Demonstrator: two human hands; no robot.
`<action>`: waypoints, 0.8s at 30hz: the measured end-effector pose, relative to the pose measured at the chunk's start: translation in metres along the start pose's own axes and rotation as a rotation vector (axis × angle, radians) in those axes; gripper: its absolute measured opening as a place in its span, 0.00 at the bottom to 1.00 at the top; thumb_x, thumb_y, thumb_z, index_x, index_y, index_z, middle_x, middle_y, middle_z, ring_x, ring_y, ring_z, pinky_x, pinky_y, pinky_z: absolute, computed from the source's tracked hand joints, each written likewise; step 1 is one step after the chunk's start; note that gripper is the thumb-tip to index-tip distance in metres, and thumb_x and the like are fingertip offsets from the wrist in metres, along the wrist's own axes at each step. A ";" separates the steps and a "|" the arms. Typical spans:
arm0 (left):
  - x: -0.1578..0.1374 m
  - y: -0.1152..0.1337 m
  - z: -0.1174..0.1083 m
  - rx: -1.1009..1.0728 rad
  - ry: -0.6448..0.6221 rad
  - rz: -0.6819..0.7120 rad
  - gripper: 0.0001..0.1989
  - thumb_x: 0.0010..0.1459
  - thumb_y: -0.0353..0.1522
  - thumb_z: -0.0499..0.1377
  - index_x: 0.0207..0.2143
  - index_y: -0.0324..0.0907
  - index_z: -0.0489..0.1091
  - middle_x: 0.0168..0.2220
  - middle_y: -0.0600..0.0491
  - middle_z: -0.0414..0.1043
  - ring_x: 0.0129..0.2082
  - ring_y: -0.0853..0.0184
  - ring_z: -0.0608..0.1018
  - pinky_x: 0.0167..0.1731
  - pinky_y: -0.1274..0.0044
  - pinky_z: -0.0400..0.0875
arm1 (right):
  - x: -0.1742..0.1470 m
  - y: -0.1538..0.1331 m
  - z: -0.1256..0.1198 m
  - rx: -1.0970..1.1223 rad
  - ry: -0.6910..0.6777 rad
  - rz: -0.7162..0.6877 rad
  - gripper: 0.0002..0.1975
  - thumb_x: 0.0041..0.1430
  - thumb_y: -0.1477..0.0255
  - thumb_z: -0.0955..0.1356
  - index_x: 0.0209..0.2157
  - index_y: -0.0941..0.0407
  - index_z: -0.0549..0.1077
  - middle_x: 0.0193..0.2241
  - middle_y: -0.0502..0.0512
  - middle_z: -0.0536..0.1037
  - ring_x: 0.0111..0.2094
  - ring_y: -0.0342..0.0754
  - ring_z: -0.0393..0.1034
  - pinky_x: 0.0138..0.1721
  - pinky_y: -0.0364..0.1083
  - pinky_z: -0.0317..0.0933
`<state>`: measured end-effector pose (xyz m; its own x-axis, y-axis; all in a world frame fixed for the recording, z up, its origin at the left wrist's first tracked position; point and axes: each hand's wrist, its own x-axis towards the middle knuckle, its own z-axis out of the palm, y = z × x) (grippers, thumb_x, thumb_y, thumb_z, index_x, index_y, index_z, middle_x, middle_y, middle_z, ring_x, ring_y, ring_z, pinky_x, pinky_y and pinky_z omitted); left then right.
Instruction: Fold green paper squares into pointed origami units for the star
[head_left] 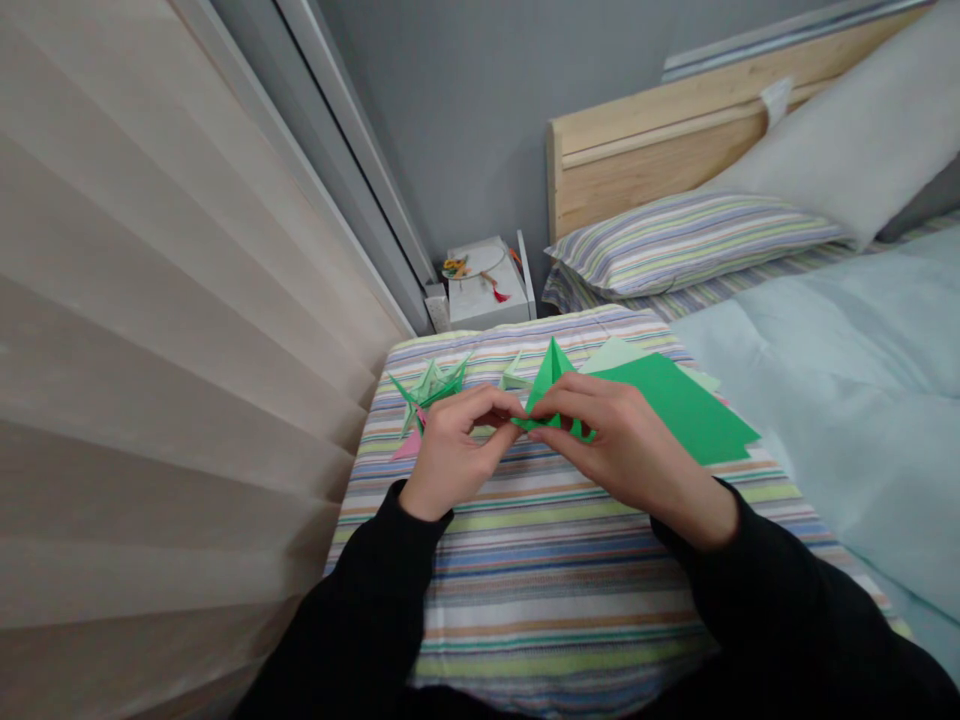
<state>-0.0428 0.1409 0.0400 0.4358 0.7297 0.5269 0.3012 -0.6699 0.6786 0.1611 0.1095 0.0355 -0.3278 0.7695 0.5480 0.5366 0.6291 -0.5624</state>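
A partly folded piece of green origami paper is held just above the striped cloth, one pointed flap standing up. My left hand pinches its near left tip between thumb and fingers. My right hand grips the same paper close beside, thumb below and fingers on top, hiding part of the folds. To the left lie several folded green paper pieces, with a pink folded piece next to them. Behind my fingers is a small pale green folded piece. Flat green paper sheets lie by my right wrist.
A striped cloth covers the table. Beige curtains hang along the left. The bed with a pale blue quilt borders the right side. Beyond the table stands a white nightstand with small trinkets.
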 end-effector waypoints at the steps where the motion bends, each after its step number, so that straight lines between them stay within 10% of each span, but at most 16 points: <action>1: 0.000 0.000 0.000 -0.014 -0.010 0.000 0.05 0.61 0.25 0.63 0.34 0.42 0.76 0.31 0.52 0.77 0.31 0.67 0.79 0.31 0.77 0.74 | 0.000 0.000 0.001 -0.001 -0.001 0.012 0.03 0.66 0.75 0.73 0.41 0.57 0.80 0.36 0.55 0.80 0.34 0.47 0.75 0.37 0.46 0.65; 12: 0.000 0.005 -0.003 -0.048 -0.124 0.048 0.05 0.61 0.24 0.62 0.38 0.41 0.76 0.36 0.50 0.79 0.37 0.65 0.81 0.38 0.74 0.78 | 0.002 0.003 0.005 -0.094 -0.011 0.037 0.06 0.62 0.78 0.73 0.31 0.58 0.76 0.27 0.51 0.75 0.30 0.46 0.71 0.33 0.45 0.58; 24: 0.001 -0.001 0.002 0.012 0.064 -0.002 0.06 0.64 0.26 0.62 0.33 0.41 0.76 0.28 0.54 0.77 0.28 0.68 0.79 0.30 0.76 0.72 | 0.002 -0.001 0.005 -0.172 -0.014 -0.014 0.08 0.68 0.76 0.68 0.35 0.59 0.79 0.32 0.57 0.78 0.36 0.50 0.75 0.38 0.47 0.64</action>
<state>-0.0408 0.1419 0.0389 0.3803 0.7383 0.5570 0.3129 -0.6695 0.6737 0.1563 0.1105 0.0344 -0.3463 0.7627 0.5463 0.6568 0.6129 -0.4393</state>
